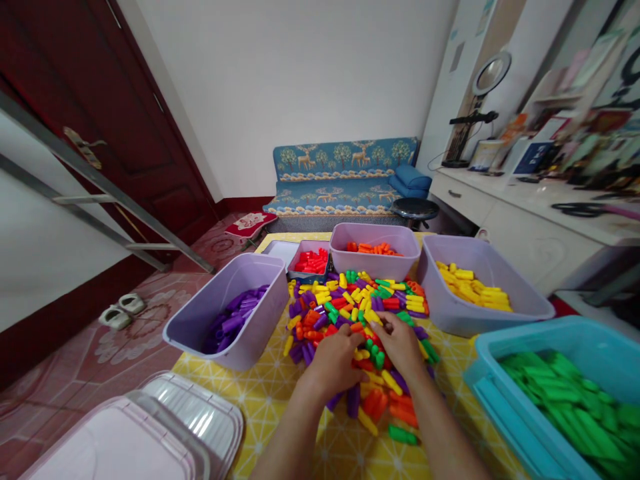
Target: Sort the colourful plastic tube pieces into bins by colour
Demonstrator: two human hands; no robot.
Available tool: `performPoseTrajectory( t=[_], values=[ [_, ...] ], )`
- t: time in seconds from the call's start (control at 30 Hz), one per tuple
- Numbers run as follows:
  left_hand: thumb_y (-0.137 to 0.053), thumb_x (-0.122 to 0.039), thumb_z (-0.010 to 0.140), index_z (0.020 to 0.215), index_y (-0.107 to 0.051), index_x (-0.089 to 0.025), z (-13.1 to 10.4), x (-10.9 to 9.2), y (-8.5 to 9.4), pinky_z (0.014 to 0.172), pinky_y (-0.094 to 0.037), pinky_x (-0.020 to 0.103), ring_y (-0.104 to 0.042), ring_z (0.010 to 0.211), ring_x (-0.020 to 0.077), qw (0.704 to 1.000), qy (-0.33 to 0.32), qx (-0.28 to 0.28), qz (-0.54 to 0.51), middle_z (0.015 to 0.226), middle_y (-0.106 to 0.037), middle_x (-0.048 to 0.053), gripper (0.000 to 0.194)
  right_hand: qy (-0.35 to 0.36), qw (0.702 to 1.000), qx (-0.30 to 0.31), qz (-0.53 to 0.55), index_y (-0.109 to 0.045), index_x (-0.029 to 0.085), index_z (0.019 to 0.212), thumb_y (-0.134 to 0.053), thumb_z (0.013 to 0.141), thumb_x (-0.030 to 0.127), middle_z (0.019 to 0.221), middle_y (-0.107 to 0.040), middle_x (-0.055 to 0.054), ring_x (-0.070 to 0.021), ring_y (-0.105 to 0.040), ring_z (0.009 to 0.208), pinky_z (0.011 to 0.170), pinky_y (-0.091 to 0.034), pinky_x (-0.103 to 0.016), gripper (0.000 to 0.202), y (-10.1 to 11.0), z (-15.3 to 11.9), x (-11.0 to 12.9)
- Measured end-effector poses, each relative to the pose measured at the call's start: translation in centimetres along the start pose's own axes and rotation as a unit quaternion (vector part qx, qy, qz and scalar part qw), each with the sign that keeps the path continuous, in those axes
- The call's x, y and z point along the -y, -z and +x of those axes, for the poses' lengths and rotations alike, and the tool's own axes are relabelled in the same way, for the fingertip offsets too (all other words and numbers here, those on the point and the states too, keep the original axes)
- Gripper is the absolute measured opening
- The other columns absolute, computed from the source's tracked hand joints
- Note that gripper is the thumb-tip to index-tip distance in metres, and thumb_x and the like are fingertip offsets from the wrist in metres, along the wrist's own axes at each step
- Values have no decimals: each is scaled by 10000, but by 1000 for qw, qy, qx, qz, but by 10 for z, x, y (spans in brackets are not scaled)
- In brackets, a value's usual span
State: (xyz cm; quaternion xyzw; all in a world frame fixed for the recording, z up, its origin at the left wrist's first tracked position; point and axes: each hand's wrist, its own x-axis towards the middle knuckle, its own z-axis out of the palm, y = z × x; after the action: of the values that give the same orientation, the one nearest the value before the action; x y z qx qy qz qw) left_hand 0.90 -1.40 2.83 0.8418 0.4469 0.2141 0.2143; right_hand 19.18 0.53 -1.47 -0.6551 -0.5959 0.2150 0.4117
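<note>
Small plastic pieces in purple, yellow, green, orange and red form a mixed pile [350,300] on a table with a yellow patterned cloth [260,393]. My left hand [336,360] lies on the near part of the pile, its fingers bent among orange and yellow pieces; what they hold, if anything, is hidden. My right hand [397,339] is just right of it, fingers pinched at a yellow piece [373,316]. Around the pile stand bins of purple [235,320], red [312,261], orange [375,249], yellow [473,287] and green pieces [575,400].
Plastic lids [120,440] lie at the near left. A blue patterned sofa [340,193] and a round black stool [415,209] stand beyond the table. At right is a white desk [520,207] with many items; a metal ladder [100,180] leans at left.
</note>
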Motion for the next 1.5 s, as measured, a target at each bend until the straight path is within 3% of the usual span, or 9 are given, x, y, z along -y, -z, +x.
performPoseTrajectory(
  t=[0.13, 0.27, 0.37, 0.7, 0.87, 1.0, 1.17, 1.3, 1.5],
  values=[
    [-675, -180, 697, 897, -650, -206, 14, 8, -20, 671, -503, 285, -649, 758, 203, 985, 74, -89, -130, 833, -670, 41, 202, 2, 1000, -10, 24, -677, 177, 994, -524, 803, 407, 873, -722, -76, -223, -651, 735, 668, -499, -316, 336, -1, 0, -3],
    [-605, -322, 784, 1021, -482, -193, 23, 21, -31, 461, -480, 246, -569, 455, 140, 897, 186, -134, -378, 571, -572, -59, 298, -14, 996, -21, 89, -659, 167, 1025, -555, 791, 424, 905, -723, -84, -230, -665, 782, 712, -512, -333, 363, -4, 2, -8],
    [-568, -405, 811, 976, -410, -204, 25, 26, -34, 403, -448, 213, -536, 406, 109, 856, 178, -158, -459, 604, -586, -63, 304, -16, 985, -25, 170, -644, 160, 1007, -592, 769, 445, 942, -721, -97, -236, -673, 849, 764, -521, -342, 375, -5, 2, -8],
    [-475, -392, 871, 776, -449, -193, 24, 31, -34, 446, -469, 215, -523, 448, 109, 875, 139, -172, -431, 523, -519, -52, 223, -12, 989, -56, 136, -677, 171, 982, -660, 720, 427, 850, -718, -79, -215, -660, 727, 714, -535, -355, 367, 27, 12, 4],
    [-487, -365, 865, 837, -509, -175, 23, 33, -37, 492, -506, 246, -569, 498, 132, 886, 133, -160, -414, 559, -547, -35, 193, -20, 873, -265, 408, -621, 183, 1052, -715, 699, 351, 1033, -690, -68, -216, -662, 962, 937, -477, -427, 402, 54, 15, 31],
    [-476, -383, 872, 836, -517, -168, 23, 31, -38, 503, -503, 247, -576, 519, 137, 889, 132, -150, -411, 573, -557, -24, 222, -7, 799, -256, 544, -613, 186, 1038, -762, 648, 255, 1123, -658, -77, -219, -635, 1064, 1011, -427, -434, 423, 57, 11, 47],
    [-445, -428, 890, 851, -534, -164, 21, 29, -36, 524, -497, 243, -574, 566, 137, 894, 119, -129, -413, 620, -558, -11, 282, -43, 874, -196, 442, -608, 222, 1119, -669, 758, 378, 1215, -619, -88, -220, -631, 1041, 909, -492, -412, 398, 36, 5, 43],
    [-447, -430, 897, 822, -537, -162, 20, 28, -35, 513, -474, 229, -551, 563, 125, 896, 107, -125, -413, 633, -541, -11, 293, -43, 968, -6, 246, -661, 179, 1059, -679, 718, 416, 1036, -688, -95, -209, -652, 827, 761, -530, -353, 416, 14, 2, 34],
    [-489, -391, 888, 881, -593, -149, 20, 29, -37, 511, -445, 205, -519, 537, 99, 895, 82, -129, -419, 630, -542, -17, 263, -2, 986, 105, 129, -661, 172, 1065, -636, 717, 282, 874, -705, -51, -171, -618, 691, 671, -514, -304, 366, -2, -4, 36]
  ],
)
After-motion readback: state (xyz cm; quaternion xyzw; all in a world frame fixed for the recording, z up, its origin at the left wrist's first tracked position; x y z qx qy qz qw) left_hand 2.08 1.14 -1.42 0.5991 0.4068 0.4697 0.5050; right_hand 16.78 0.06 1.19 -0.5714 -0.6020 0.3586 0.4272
